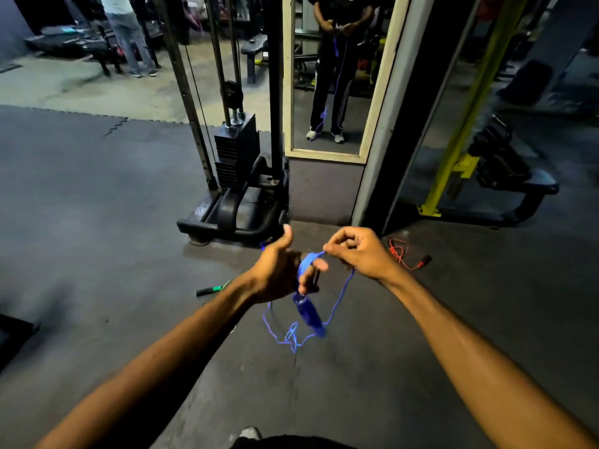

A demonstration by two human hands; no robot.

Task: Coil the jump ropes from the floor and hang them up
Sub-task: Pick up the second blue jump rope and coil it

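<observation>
A blue jump rope (337, 299) hangs between my hands above the grey floor. My left hand (278, 270) grips several coiled loops of it, and a blue handle (309, 314) dangles below the fingers. My right hand (359, 251) pinches the blue cord just right of the coil, and the slack loops down to the floor. A red jump rope (403, 256) lies on the floor to the right. A black and green handle (210, 290) of another rope lies on the floor to the left.
A cable weight machine (236, 176) stands straight ahead. A framed mirror (327, 76) on the wall beside it reflects me. A yellow-framed bench machine (479, 176) is at the right. Another person (129, 34) stands at the far left, by benches.
</observation>
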